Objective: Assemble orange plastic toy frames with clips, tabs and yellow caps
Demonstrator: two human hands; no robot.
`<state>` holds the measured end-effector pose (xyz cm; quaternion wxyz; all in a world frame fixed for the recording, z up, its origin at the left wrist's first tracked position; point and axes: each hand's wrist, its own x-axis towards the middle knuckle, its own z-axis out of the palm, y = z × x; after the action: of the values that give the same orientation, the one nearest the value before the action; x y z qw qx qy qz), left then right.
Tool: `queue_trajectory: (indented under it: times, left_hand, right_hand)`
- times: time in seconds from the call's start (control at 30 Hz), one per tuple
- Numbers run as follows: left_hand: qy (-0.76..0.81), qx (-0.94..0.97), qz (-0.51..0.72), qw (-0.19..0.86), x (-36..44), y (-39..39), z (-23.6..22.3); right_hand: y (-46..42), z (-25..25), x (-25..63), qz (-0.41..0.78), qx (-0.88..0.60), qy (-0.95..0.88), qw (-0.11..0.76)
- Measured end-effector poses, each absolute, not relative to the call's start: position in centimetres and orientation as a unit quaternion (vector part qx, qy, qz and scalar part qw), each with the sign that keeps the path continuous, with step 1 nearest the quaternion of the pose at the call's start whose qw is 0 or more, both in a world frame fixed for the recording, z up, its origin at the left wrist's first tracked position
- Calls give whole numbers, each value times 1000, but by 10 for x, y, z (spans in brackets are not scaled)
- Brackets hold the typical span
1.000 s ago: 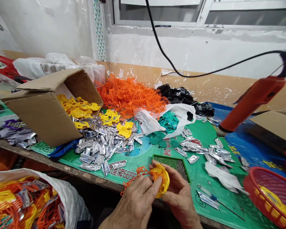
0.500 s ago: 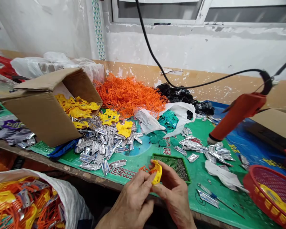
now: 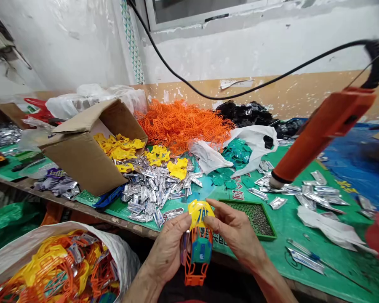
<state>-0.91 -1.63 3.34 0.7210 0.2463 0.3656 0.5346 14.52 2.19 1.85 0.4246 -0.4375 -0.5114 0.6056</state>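
A toy car body (image 3: 201,250) with a yellow front, a green window piece and an orange cage frame is held between my hands, above the table's front edge. My left hand (image 3: 169,250) grips its left side, thumb against the yellow part. On the other side, my right hand (image 3: 235,229) has its thumb and fingers closed on the yellow front. Just behind the right hand is a green tray (image 3: 273,235) of small screws. Silver printed pieces (image 3: 150,195) are heaped beyond the left hand, beside loose yellow shells (image 3: 177,169).
An orange electric screwdriver (image 3: 322,136) hangs on a black cable at right. A tipped cardboard box (image 3: 82,162) holds yellow shells. Behind lie orange frames (image 3: 183,126) and green pieces (image 3: 238,152). A white sack (image 3: 126,256) of assembled bodies stands lower left; a hand screwdriver (image 3: 316,256) lies right.
The view has swung left. The piece in my hands has turned, now showing its yellow top, green window and orange frame. The hanging screwdriver swung left, then appears farther right again.
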Motion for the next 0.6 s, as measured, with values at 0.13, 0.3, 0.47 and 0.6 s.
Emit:
queue_trajectory:
  times: [0.13, 0.3, 0.47, 0.6]
  left_hand:
    - [365, 218, 530, 734, -6, -13, 26]
    - [379, 215, 507, 744, -8, -11, 20]
    - [398, 255, 471, 745, -8, -10, 22]
    - [438, 275, 433, 738, -6, -11, 23]
  right_hand:
    - [19, 10, 148, 545, -468, -561, 411]
    - [16, 7, 152, 501, -490, -601, 385]
    - [14, 6, 152, 463, -504, -637, 356]
    - [8, 7, 150, 435, -510, -656, 346]
